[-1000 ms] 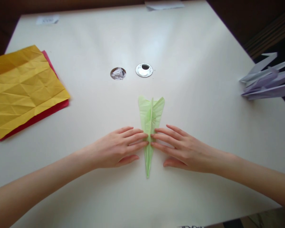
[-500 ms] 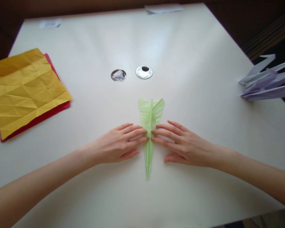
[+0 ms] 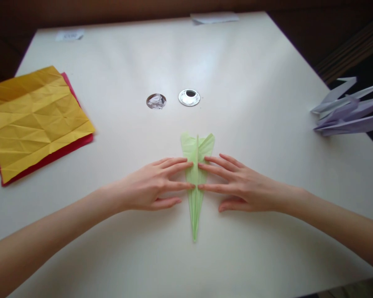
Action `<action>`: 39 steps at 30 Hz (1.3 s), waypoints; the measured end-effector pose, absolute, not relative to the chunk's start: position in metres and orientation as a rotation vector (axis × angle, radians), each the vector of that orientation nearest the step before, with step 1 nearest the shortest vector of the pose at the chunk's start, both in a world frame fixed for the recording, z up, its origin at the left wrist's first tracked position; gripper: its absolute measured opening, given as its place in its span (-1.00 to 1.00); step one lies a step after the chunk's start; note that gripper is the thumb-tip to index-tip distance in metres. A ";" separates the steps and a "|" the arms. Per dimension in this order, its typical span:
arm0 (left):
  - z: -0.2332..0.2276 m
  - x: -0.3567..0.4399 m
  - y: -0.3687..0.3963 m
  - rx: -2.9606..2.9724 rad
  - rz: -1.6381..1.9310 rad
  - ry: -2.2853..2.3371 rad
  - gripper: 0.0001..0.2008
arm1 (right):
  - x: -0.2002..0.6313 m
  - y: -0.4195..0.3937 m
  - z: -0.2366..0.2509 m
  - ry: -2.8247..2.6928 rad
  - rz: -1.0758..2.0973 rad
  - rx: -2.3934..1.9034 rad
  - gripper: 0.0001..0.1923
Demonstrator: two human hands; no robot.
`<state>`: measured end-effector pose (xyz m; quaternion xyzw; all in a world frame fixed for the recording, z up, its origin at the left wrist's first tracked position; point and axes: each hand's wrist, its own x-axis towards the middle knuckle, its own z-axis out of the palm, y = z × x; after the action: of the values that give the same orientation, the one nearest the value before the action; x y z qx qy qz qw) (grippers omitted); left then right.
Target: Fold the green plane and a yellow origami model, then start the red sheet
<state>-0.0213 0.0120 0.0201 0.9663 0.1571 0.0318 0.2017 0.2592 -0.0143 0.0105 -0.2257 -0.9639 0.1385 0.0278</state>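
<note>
Both my hands lie flat in the middle of the table, my left hand and right hand meeting fingertip to fingertip over the green folded paper, so there is no gap between them. Near my arms the tabletop is bare right to the near edge. Far of the green paper sit a hole with crumpled paper and a metal ring, both low. On the left, the yellow sheet on a red sheet lies flat. On the right edge, the purple folded cranes stand up. Wide bare table separates these from my hands.
</note>
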 end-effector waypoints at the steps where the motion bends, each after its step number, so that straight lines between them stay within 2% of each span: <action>1: 0.020 -0.021 0.007 2.706 0.083 0.435 -0.60 | 0.259 -0.018 0.010 -2.979 0.440 -0.669 -0.38; 6: 0.018 -0.023 -0.012 2.749 0.096 0.433 -0.58 | 0.259 -0.028 0.006 -2.948 0.487 -0.605 -0.40; 13: 0.015 -0.022 0.003 2.714 0.120 0.438 -0.63 | 0.259 -0.019 0.004 -2.947 0.460 -0.695 -0.42; 26: 0.023 -0.018 0.013 2.652 0.064 0.440 -0.69 | 0.255 -0.002 0.021 -2.997 0.644 -0.664 -0.50; 32: 0.022 -0.018 0.004 2.731 0.104 0.469 -0.69 | 0.256 -0.008 0.013 -2.959 0.505 -0.650 -0.50; 39: 0.017 -0.015 -0.020 2.884 0.189 0.547 -0.61 | 0.251 -0.025 0.008 -2.891 0.257 -0.520 -0.40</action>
<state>-0.0152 -0.0199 0.0172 0.9756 0.1850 0.0639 0.0998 0.2508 -0.0253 0.0085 -0.1756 -0.9759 0.0868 0.0964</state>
